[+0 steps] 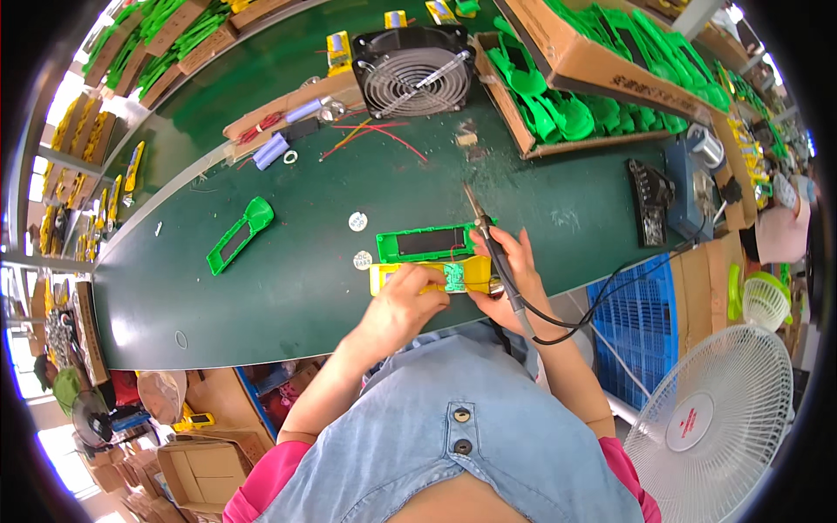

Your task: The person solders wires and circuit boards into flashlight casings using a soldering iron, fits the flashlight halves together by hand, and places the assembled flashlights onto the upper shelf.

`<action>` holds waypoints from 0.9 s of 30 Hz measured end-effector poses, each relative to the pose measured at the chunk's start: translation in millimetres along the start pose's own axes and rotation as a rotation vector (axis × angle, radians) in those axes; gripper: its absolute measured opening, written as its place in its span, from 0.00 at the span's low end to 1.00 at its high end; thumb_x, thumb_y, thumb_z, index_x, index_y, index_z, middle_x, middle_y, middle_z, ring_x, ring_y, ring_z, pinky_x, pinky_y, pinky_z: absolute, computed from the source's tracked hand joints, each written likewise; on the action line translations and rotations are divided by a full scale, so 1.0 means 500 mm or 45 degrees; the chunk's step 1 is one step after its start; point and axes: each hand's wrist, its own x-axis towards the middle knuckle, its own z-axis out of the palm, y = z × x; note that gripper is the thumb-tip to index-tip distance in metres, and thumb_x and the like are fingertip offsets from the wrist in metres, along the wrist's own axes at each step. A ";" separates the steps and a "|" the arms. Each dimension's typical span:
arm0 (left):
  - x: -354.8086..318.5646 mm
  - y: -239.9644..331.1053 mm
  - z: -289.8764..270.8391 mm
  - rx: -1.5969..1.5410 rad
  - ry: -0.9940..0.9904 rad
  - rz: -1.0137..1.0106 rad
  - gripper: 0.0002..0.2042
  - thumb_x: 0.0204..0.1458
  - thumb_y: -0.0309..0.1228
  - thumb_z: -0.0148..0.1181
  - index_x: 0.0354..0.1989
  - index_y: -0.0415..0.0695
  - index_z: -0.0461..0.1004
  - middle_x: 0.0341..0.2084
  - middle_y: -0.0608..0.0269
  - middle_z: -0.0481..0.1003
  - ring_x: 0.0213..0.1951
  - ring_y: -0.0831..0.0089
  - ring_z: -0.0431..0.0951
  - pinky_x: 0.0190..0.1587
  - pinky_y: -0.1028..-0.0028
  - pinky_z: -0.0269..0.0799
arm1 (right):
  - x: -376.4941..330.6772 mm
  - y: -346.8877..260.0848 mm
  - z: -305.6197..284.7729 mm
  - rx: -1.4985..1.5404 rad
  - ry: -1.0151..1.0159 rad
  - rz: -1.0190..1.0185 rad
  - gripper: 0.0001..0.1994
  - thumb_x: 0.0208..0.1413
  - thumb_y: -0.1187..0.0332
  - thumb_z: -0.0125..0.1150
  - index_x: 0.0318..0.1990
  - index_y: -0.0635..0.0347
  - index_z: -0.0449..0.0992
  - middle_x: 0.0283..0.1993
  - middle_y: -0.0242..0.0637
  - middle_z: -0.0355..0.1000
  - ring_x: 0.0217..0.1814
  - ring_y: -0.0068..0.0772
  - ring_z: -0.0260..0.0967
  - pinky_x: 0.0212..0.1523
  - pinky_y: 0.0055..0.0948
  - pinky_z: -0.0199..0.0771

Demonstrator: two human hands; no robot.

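The left hand [403, 305] grips the yellow housing [418, 277] with its green circuit board [455, 277], lying at the near edge of the green worktop [288, 288]. The right hand [514, 275] is closed around a soldering iron [485, 234], tip raised toward the far edge. A green housing half [427, 241] lies just beyond the yellow one.

Dark green workbench [288, 296], long, matte top. Lying on it: green plastic shell [241, 234] at left, flat green panel [433, 241] near centre with a yellow housing [397, 277] just in front of it, two round white discs [358, 221] beside those. Far side: square black fan [413, 70], purple battery cells [271, 150], loose red wires [375, 133], cardboard box of green parts [582, 112]. Right end: black stand [652, 202].
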 end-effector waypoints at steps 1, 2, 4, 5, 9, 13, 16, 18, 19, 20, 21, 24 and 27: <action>-0.002 -0.003 0.020 0.036 0.115 0.001 0.08 0.35 0.23 0.63 0.26 0.43 0.73 0.31 0.61 0.70 0.34 0.64 0.70 0.36 0.69 0.67 | 0.002 0.007 0.000 0.092 0.033 -0.002 0.38 0.35 0.72 0.66 0.56 0.60 0.51 0.55 0.36 0.62 0.52 0.39 0.65 0.64 0.55 0.33; -0.002 -0.003 0.036 0.071 0.229 0.003 0.08 0.35 0.23 0.63 0.26 0.42 0.73 0.29 0.62 0.71 0.33 0.65 0.70 0.35 0.69 0.67 | 0.004 0.009 -0.001 0.184 0.064 -0.004 0.36 0.35 0.72 0.66 0.55 0.59 0.55 0.56 0.37 0.59 0.50 0.38 0.66 0.63 0.57 0.34; -0.001 -0.004 0.060 0.156 0.352 0.034 0.08 0.34 0.23 0.63 0.25 0.43 0.73 0.24 0.64 0.70 0.30 0.65 0.69 0.33 0.69 0.66 | -0.002 0.003 -0.002 0.216 0.029 0.030 0.35 0.35 0.71 0.67 0.53 0.60 0.57 0.55 0.36 0.62 0.51 0.37 0.65 0.63 0.56 0.33; -0.004 -0.005 0.071 0.151 0.409 -0.036 0.08 0.34 0.23 0.63 0.25 0.43 0.73 0.23 0.64 0.70 0.29 0.65 0.69 0.32 0.70 0.66 | -0.006 -0.002 -0.005 0.218 0.083 0.040 0.33 0.36 0.70 0.67 0.53 0.60 0.58 0.53 0.35 0.64 0.51 0.37 0.66 0.63 0.56 0.33; 0.013 0.008 0.072 0.166 0.439 -0.119 0.07 0.33 0.23 0.64 0.24 0.45 0.74 0.24 0.64 0.67 0.28 0.66 0.67 0.29 0.69 0.63 | -0.065 -0.012 0.003 0.290 0.422 0.034 0.23 0.42 0.69 0.65 0.46 0.62 0.63 0.40 0.34 0.74 0.39 0.33 0.71 0.64 0.53 0.33; 0.018 0.013 0.060 0.106 0.408 -0.298 0.07 0.33 0.24 0.65 0.22 0.44 0.74 0.29 0.63 0.67 0.31 0.67 0.68 0.30 0.70 0.62 | -0.100 -0.021 -0.013 0.193 0.477 0.093 0.07 0.46 0.70 0.59 0.32 0.61 0.71 0.25 0.33 0.72 0.27 0.28 0.69 0.63 0.52 0.34; 0.019 0.006 0.054 -0.024 0.402 -0.418 0.06 0.32 0.22 0.65 0.21 0.42 0.74 0.31 0.63 0.67 0.32 0.68 0.68 0.32 0.72 0.63 | -0.125 -0.019 -0.009 0.209 0.443 0.069 0.08 0.46 0.74 0.57 0.35 0.63 0.71 0.26 0.34 0.70 0.28 0.28 0.70 0.64 0.52 0.37; 0.023 0.008 0.051 -0.073 0.327 -0.491 0.06 0.33 0.21 0.63 0.21 0.41 0.73 0.31 0.61 0.67 0.33 0.67 0.69 0.33 0.72 0.65 | -0.144 -0.012 0.043 0.979 0.914 0.354 0.11 0.46 0.76 0.57 0.38 0.67 0.68 0.38 0.43 0.68 0.33 0.31 0.71 0.57 0.47 0.59; 0.029 0.012 0.044 -0.018 0.281 -0.481 0.05 0.32 0.20 0.62 0.21 0.39 0.73 0.32 0.60 0.67 0.33 0.66 0.70 0.34 0.71 0.66 | -0.148 -0.004 0.057 1.026 0.927 0.367 0.13 0.46 0.79 0.56 0.40 0.70 0.66 0.47 0.49 0.61 0.40 0.36 0.70 0.41 0.32 0.76; 0.033 0.011 0.044 -0.020 0.276 -0.479 0.05 0.32 0.20 0.62 0.21 0.39 0.73 0.32 0.60 0.67 0.33 0.66 0.70 0.34 0.71 0.66 | -0.149 -0.004 0.060 1.024 0.931 0.371 0.13 0.46 0.79 0.56 0.40 0.70 0.66 0.47 0.49 0.61 0.40 0.36 0.70 0.41 0.32 0.76; 0.034 0.010 0.044 -0.047 0.270 -0.485 0.05 0.32 0.18 0.60 0.20 0.38 0.71 0.30 0.57 0.65 0.33 0.63 0.69 0.34 0.69 0.66 | -0.143 -0.010 0.061 1.120 0.945 0.453 0.12 0.46 0.80 0.56 0.40 0.71 0.66 0.46 0.49 0.61 0.43 0.36 0.69 0.36 0.28 0.77; 0.037 0.012 0.040 -0.035 0.239 -0.463 0.05 0.31 0.16 0.58 0.18 0.36 0.68 0.29 0.55 0.64 0.33 0.59 0.68 0.33 0.67 0.67 | -0.139 -0.013 0.064 1.194 0.950 0.527 0.12 0.46 0.80 0.57 0.39 0.71 0.66 0.46 0.48 0.61 0.46 0.36 0.68 0.32 0.24 0.78; 0.040 0.013 0.034 -0.010 0.197 -0.444 0.05 0.32 0.16 0.57 0.18 0.35 0.68 0.29 0.54 0.64 0.33 0.58 0.68 0.34 0.66 0.67 | -0.147 -0.006 0.069 1.141 0.925 0.498 0.12 0.46 0.80 0.57 0.39 0.70 0.66 0.47 0.49 0.61 0.45 0.36 0.68 0.33 0.25 0.78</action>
